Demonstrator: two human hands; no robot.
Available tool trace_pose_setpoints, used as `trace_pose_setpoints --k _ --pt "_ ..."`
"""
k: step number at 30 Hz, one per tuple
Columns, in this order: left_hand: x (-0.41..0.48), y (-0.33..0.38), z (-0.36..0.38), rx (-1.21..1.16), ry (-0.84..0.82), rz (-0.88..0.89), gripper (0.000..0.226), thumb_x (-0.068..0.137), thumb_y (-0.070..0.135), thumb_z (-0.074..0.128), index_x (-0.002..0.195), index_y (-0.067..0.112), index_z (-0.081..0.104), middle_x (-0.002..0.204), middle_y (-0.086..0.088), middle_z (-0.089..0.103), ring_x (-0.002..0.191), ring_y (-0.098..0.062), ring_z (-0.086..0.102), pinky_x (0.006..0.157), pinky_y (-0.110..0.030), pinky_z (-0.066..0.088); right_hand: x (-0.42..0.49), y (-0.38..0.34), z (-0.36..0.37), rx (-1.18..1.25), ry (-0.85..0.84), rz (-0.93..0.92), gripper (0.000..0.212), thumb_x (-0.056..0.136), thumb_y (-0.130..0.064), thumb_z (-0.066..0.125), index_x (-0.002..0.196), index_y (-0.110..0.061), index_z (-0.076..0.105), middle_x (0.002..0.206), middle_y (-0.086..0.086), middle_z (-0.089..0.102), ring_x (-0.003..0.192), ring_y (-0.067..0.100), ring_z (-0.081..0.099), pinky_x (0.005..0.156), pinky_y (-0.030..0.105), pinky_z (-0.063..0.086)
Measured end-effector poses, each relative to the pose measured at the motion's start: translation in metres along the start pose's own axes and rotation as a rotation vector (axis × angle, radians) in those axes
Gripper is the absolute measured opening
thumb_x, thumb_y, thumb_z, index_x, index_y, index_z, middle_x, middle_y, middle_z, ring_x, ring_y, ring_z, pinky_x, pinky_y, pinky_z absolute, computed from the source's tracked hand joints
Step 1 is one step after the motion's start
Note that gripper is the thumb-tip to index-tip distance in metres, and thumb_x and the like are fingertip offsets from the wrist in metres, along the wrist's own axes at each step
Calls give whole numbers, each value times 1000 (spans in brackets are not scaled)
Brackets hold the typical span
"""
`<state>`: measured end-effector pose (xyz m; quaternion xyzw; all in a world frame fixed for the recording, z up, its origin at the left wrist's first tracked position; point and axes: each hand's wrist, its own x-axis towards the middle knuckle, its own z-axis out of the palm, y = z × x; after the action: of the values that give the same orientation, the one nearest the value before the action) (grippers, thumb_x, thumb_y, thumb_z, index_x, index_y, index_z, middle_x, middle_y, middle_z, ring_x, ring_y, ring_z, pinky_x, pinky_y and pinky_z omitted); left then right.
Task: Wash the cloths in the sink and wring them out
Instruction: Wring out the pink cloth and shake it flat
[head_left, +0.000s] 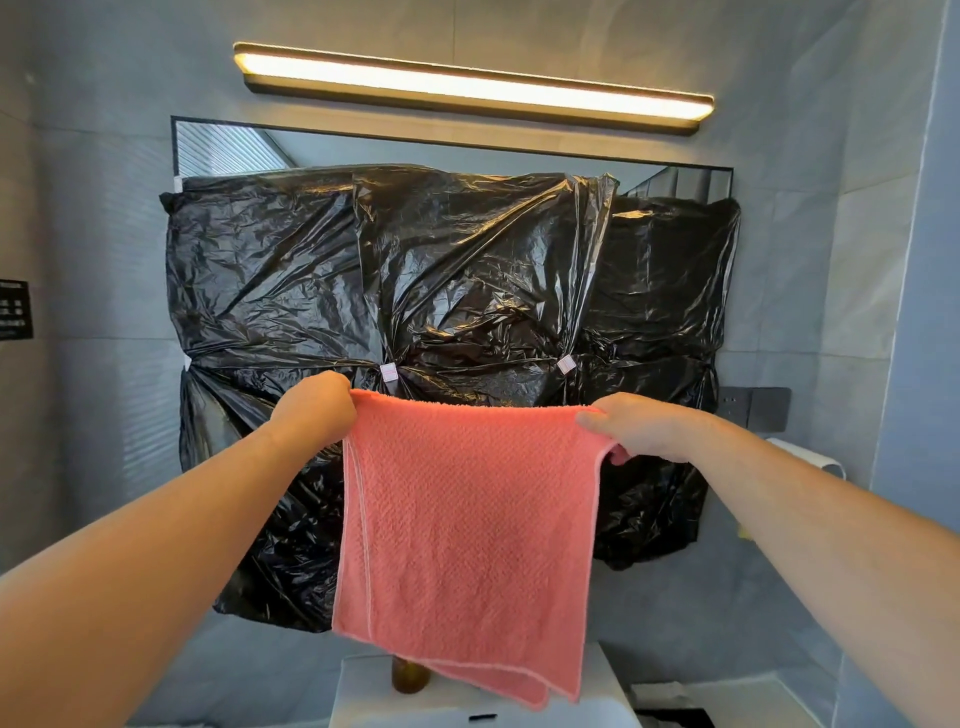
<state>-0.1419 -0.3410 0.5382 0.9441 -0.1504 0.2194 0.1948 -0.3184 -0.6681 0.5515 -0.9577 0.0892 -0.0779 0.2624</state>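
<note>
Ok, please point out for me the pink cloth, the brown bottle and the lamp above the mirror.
pink cloth (467, 519), head view, middle of the hanging fabric.
brown bottle (408, 678), head view, its body under the cloth's edge.
lamp (472, 85), head view, middle of the lit bar.

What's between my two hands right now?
The pink cloth: its top edge spans from the left hand to the right hand, each gripping a corner, the rest hanging down. The head view shows it.

The pink cloth (467, 519) at centre frame is matt, with a nubbly waffle weave and stitched edges. Behind it, black plastic sheeting (441, 291) is glossy and crinkled. The grey walls (78, 208) at the frame's sides look smooth and matt.
</note>
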Motion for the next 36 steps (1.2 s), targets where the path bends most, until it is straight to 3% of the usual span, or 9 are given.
trace_pose_setpoints --k 5,8,12,16,19,22,27,30,36 --pt "2 4 3 -125 -28 -13 22 86 -5 45 82 4 64 78 -11 63 71 -25 56 58 -31 41 0 6 4 301 50 20 9 99 -15 63 91 -9 60 86 6 64 73 15 63 61 28 51" --pt "1 7 3 -146 -32 29 27 86 -5 46 88 7 71 80 -9 66 76 -25 58 62 -31 42 3 10 4 232 170 11 17 92 -14 72 83 -13 58 82 4 58 70 16 55 55 26 42" --pt "-3 12 2 -63 -26 99 26 89 -2 49 90 19 64 87 -4 63 84 -24 58 70 -33 43 3 10 2 219 198 -2 19 89 -16 76 82 -14 58 82 3 58 72 15 55 59 27 42" --pt "-1 10 3 -57 -52 58 19 87 -3 47 84 6 64 77 -8 60 71 -23 54 55 -31 38 0 10 1 353 128 6 15 90 -16 75 95 -10 63 92 5 69 85 19 67 73 34 53" --pt "1 6 5 -108 -97 10 20 93 -1 44 84 0 62 76 -13 60 68 -27 58 58 -37 48 -2 12 -2 625 -24 27 21 101 -28 59 93 -9 62 84 6 68 79 19 67 82 39 51" --pt "1 6 7 -337 -154 -89 19 100 4 47 91 1 62 87 -15 63 80 -30 67 69 -42 61 -2 12 -3 748 -4 74 33 105 -22 40 76 -15 54 71 5 57 66 19 58 89 46 48" --pt "-6 9 8 -951 -270 -347 16 99 15 59 102 0 65 80 -11 64 72 -24 65 62 -37 58 0 9 7 634 325 147 13 100 -16 59 96 -3 60 86 16 67 82 29 71 69 41 60" --pt "-18 32 12 -1216 -244 -452 9 95 16 60 92 9 63 70 -4 59 61 -18 56 57 -30 50 3 -2 26 787 510 177 10 92 -9 68 87 -3 61 81 17 65 72 27 67 66 40 61" --pt "-66 106 25 -1323 -406 -182 24 99 19 61 78 9 63 64 -4 65 54 -14 63 54 -26 57 9 -51 87 867 384 -61 25 94 -18 66 72 -7 69 67 13 65 53 19 57 58 34 47"
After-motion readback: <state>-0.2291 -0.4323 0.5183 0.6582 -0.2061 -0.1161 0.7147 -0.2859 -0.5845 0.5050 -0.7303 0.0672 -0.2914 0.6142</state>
